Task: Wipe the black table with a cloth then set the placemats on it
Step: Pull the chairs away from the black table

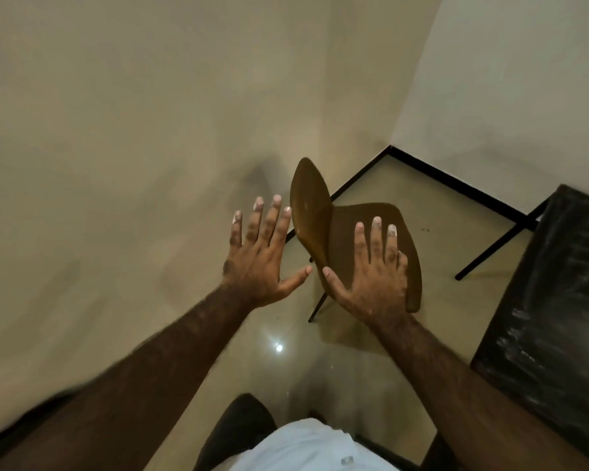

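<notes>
Black streaked tabletop (551, 300) stands right of the brown moulded plastic chair (340, 226). No cloth or placemats are in view. My left hand (255, 263) and right hand (374, 280) hover near that chair, fingers spread, holding nothing. Judgement: wiping unconfirmed, placemats not yet set.

One view is supplied, recorded by a wide-angle camera worn on the head. The view is directed forward and steeply downward along both forearms. The left hand (257, 256) and right hand (371, 280) are imaged at close range near frame centre. The brown chair (310, 198) and floor (286, 372) lie beyond them; the black table (558, 287) is cut by the right edge.
</notes>
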The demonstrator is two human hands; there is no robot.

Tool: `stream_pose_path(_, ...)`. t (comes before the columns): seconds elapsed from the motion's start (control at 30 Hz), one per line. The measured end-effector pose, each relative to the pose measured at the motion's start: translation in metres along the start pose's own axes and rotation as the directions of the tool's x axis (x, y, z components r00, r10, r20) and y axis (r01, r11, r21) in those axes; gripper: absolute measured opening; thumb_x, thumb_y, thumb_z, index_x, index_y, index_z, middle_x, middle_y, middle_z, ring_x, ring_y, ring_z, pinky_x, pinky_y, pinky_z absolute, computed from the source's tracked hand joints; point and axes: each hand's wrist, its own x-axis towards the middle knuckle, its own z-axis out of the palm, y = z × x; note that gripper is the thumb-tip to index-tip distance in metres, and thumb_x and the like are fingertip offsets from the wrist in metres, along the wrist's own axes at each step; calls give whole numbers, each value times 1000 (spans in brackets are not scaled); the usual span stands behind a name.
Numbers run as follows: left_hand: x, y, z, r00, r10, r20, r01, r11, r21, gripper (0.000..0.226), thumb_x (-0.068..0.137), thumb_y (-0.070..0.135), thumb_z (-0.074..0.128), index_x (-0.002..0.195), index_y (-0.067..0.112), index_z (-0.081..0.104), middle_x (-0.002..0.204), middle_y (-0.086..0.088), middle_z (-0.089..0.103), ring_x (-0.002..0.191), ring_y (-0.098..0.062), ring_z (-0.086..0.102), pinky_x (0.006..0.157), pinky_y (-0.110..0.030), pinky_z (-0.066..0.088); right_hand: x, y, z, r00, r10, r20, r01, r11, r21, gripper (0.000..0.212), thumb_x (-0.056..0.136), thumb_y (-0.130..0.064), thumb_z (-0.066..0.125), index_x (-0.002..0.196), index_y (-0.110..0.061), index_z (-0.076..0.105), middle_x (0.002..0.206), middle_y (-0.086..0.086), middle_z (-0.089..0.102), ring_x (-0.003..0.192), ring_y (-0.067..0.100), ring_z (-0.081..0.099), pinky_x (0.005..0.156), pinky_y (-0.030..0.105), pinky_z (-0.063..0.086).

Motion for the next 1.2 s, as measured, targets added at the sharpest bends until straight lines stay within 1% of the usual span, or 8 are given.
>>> stream_pose_path(0.13,55,-12,20,999,5,40,-3,999,-37,117,96,93,23,176,12,-4,183,-11,-19,169,-36,-16,132,-68,7,42,3,12,999,40,20,-40,999,-10,115,93,-92,31,178,-20,3,185,14,-11,170,42,1,127,67,28)
stream_pose_path(0.3,133,-38,52,994,100,39,-98,993,-60,119,96,93,28,176,13,-6,183,-11,-20,169,-37,-16,133,-69,7,95,2,36,990,127,67,-126,992,-15,114,93,-92,29,178,-22,-2,184,12,-16,171,40,-5,129,67,25)
stream_pose_path(0.4,183,-56,66,990,135,37,-130,986,-100,118,96,92,30,176,13,-7,183,-10,-21,169,-37,-16,133,-68,5,127,-5,45,981,183,62,-182,983,-9,113,93,-91,29,178,-24,-3,184,9,-19,171,38,-8,130,67,21)
stream_pose_path(0.63,299,-95,88,946,317,69,-309,944,-114,118,95,93,26,176,15,-8,183,-9,-22,169,-36,-18,133,-69,5,201,-22,56,932,359,42,-359,933,-2,111,95,-90,32,178,-25,-5,184,8,-19,171,37,-10,131,66,20)
stream_pose_path(0.8,366,-86,104,915,377,144,-356,922,-153,119,92,95,25,175,18,-15,181,-7,-29,167,-35,-25,133,-68,-1,225,-17,66,890,446,97,-448,894,6,112,93,-92,28,177,-26,-6,184,8,-18,171,37,-9,131,67,19)
stream_pose_path(0.9,396,-72,118,897,415,152,-396,908,-138,121,92,95,26,174,18,-18,180,-7,-31,167,-36,-26,133,-68,0,236,-3,76,877,468,109,-472,881,12,112,94,-92,30,178,-25,-4,185,9,-16,171,39,-7,131,68,22)
stream_pose_path(1.07,432,-55,145,885,415,213,-403,910,-95,124,89,97,27,173,18,-19,180,-9,-30,167,-39,-25,134,-68,-1,249,24,93,864,480,149,-486,874,7,112,94,-91,28,178,-22,0,185,12,-11,170,41,-3,131,68,22)
stream_pose_path(1.2,454,-47,168,850,420,319,-421,904,-70,126,88,98,29,172,19,-22,180,-10,-32,166,-40,-26,134,-67,-4,251,37,109,834,517,194,-527,850,5,113,94,-92,26,178,-22,-2,185,13,-11,170,42,-3,130,68,23)
